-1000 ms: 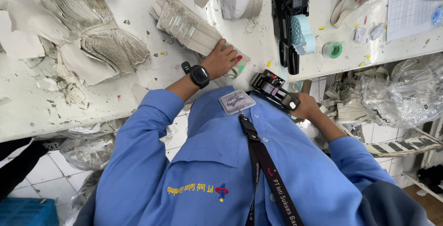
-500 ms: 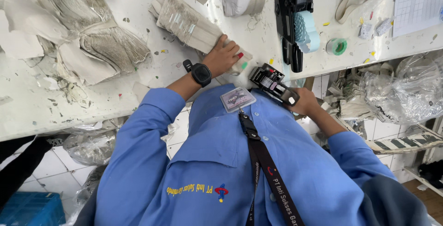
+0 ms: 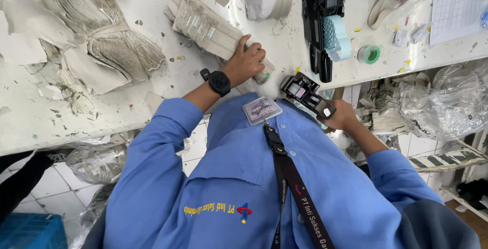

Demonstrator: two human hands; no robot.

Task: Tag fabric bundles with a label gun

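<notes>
Nearest in, the right hand is clamped round the grip of a black label gun, held at chest height just off the near edge of the desk. A second ago the gun sat a touch lower and farther right; it has swung up and in toward the left hand, so the tool looks poised over the work.

The left hand, a black watch on its wrist, presses flat with fingers closed over the near end of a bundle of beige fabric pieces. It has slid slightly farther onto the bundle. The bundle lies diagonally on the white, speckled desk, its edges layered and fibrous.

Farther right, a second label gun rests beside a pale blue label roll and a green tape ring. At far left, fanned stacks of similar fabric.
</notes>
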